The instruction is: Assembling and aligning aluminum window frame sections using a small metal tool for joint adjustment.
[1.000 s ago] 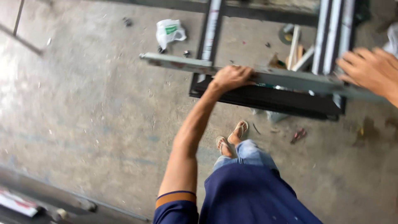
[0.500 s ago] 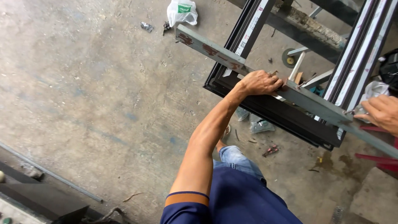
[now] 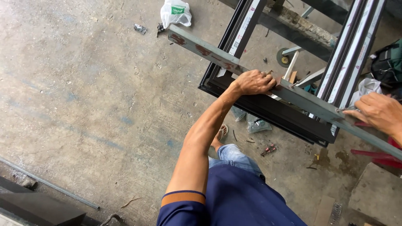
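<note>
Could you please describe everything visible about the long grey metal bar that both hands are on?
The grey metal bar is long, straight and angular, with reddish rust-like patches near its upper-left end. It runs diagonally to the lower right, across the dark frame. The left hand grips its middle; the right hand rests on it farther right. Its right end leaves the picture.

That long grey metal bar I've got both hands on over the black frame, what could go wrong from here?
1. The grey bar rests across the black frame with a long end overhanging; it might tip or slide off.
2. The left hand lies where bar meets frame, so fingers could get pinched.
3. The right hand grips near the bar's edge, which might cut.
</note>
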